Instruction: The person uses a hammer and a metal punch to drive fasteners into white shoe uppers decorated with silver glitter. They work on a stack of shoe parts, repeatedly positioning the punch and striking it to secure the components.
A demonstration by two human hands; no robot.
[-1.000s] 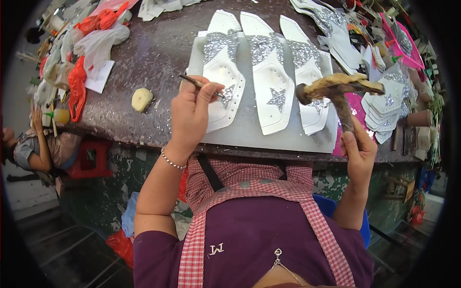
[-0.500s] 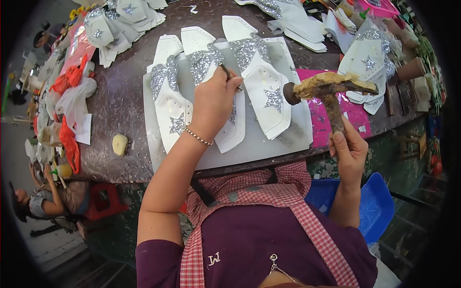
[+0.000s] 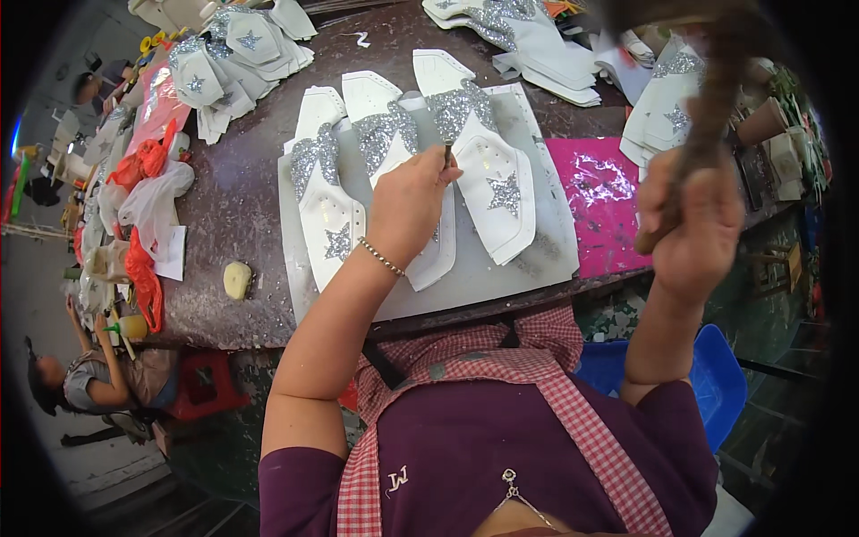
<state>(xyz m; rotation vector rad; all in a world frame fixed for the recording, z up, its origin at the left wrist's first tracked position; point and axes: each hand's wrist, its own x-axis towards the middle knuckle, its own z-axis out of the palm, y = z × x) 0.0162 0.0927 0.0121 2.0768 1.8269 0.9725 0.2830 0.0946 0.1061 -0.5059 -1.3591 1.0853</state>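
Observation:
My left hand [image 3: 410, 201] is closed round a thin dark punch [image 3: 448, 152], held upright against the left edge of the right-hand shoe upper [image 3: 488, 166]. The upper is white with a silver glitter band and star. In my raised right hand [image 3: 702, 219] is a hammer [image 3: 711, 112], its head blurred and partly beyond the top edge. A middle upper [image 3: 371, 94] lies partly hidden under my left hand. Beside it is a left upper [image 3: 324, 210] with small holes along its edge. All three lie on a pale board [image 3: 553, 242].
Stacks of white-and-glitter pieces [image 3: 246, 40] lie at the far left, with more [image 3: 537, 54] at the back. A pink sheet [image 3: 595, 206] adjoins the board. Left of it sit a yellowish lump [image 3: 237, 280] and plastic bags [image 3: 157, 201]. Another person [image 3: 94, 376] sits at the left.
My right hand has swung the hammer up and toward the right. My left hand has shifted right with the punch, from the middle upper to the edge of the right-hand one.

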